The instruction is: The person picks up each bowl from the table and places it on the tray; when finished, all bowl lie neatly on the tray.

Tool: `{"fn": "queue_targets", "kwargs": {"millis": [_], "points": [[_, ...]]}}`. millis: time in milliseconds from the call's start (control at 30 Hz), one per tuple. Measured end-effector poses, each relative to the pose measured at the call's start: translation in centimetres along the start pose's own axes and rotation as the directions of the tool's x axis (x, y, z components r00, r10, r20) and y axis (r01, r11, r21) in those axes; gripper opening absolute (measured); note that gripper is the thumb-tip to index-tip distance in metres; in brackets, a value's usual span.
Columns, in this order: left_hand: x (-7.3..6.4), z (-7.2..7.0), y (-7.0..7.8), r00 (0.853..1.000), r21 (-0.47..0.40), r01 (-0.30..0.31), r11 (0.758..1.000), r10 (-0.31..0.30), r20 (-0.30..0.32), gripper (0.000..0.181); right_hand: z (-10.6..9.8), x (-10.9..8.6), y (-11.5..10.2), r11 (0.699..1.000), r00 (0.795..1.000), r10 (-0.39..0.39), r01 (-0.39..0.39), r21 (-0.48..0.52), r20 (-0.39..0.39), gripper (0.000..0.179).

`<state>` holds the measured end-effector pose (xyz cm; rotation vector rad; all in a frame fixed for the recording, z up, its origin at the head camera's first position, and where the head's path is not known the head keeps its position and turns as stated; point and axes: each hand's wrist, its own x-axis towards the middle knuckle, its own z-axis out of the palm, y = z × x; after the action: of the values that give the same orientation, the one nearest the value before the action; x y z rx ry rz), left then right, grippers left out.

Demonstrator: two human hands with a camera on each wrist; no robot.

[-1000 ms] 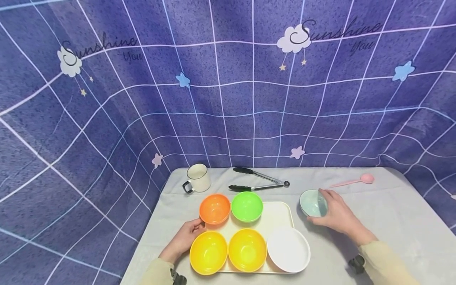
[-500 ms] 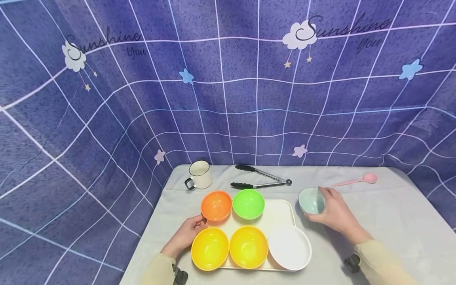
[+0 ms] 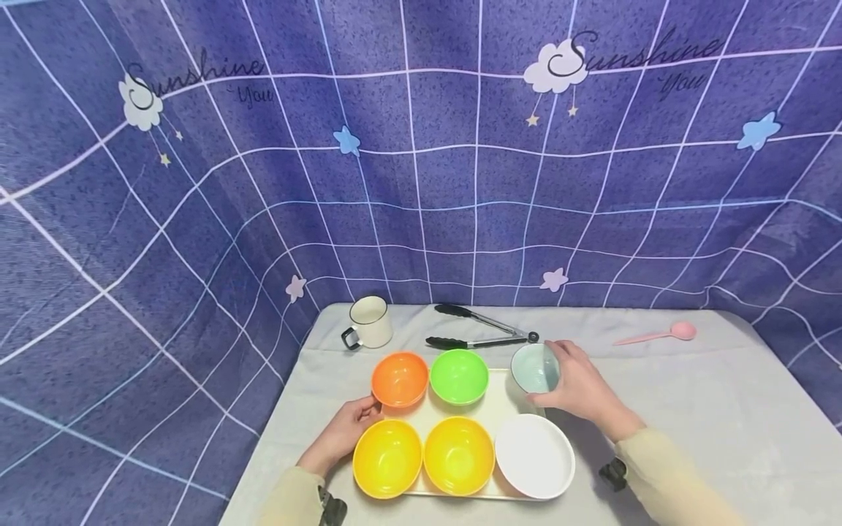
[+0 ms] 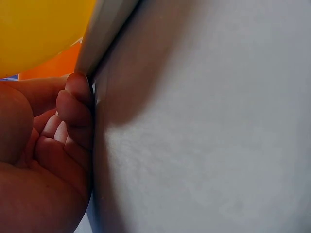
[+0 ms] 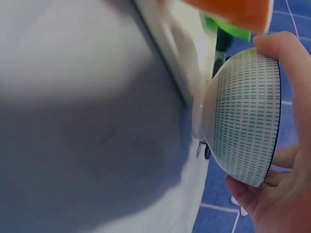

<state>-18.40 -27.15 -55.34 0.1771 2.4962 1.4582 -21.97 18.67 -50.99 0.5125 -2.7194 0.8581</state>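
Observation:
My right hand (image 3: 582, 383) holds a small pale blue-green bowl (image 3: 528, 367) by its rim, over the back right corner of a cream tray (image 3: 509, 397). In the right wrist view, the bowl's dashed outer wall (image 5: 245, 114) and white foot show beside the tray's edge. My left hand (image 3: 343, 432) grips the tray's left edge between the orange bowl (image 3: 399, 380) and a yellow bowl (image 3: 387, 460); in the left wrist view its fingers are curled at that edge. Also on the tray are a green bowl (image 3: 459, 377), a second yellow bowl (image 3: 458, 457) and a white bowl (image 3: 535, 456).
Behind the tray, black-handled tongs (image 3: 487, 332) lie spread apart. A white mug (image 3: 370, 323) stands at the back left, and a pink spoon (image 3: 680, 331) lies at the back right. A blue-purple curtain (image 3: 447, 183) borders the grey tablecloth (image 3: 697, 409).
My right hand has carried the pale blue-green bowl leftward, from beside the tray to over its back right corner. The left hand has stayed at the tray's edge.

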Motion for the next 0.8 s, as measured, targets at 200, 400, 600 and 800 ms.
{"fn": "queue_targets", "kwargs": {"millis": [200,400,600,800], "points": [[0.0,0.2,0.1,1.000,0.007,0.000,1.000,0.000,-0.006,0.031,1.1,0.9,-0.8,0.999,0.999,-0.039,0.040,-0.013,0.021,0.112],[-0.1,0.6,0.4,1.000,-0.008,-0.004,1.000,0.004,-0.009,0.027,1.8,0.9,-1.1,1.000,0.997,-0.023,0.024,-0.018,0.071,0.116],[0.1,1.1,0.4,1.000,-0.007,-0.026,1.000,0.026,-0.010,0.033,2.1,0.3,-0.7,1.000,0.997,-0.012,0.013,-0.015,0.073,0.118],[0.3,0.8,0.0,1.000,0.006,0.000,1.000,0.000,-0.020,0.036,2.3,0.0,-0.2,1.000,0.997,-0.026,0.025,0.011,0.077,0.120]]}}
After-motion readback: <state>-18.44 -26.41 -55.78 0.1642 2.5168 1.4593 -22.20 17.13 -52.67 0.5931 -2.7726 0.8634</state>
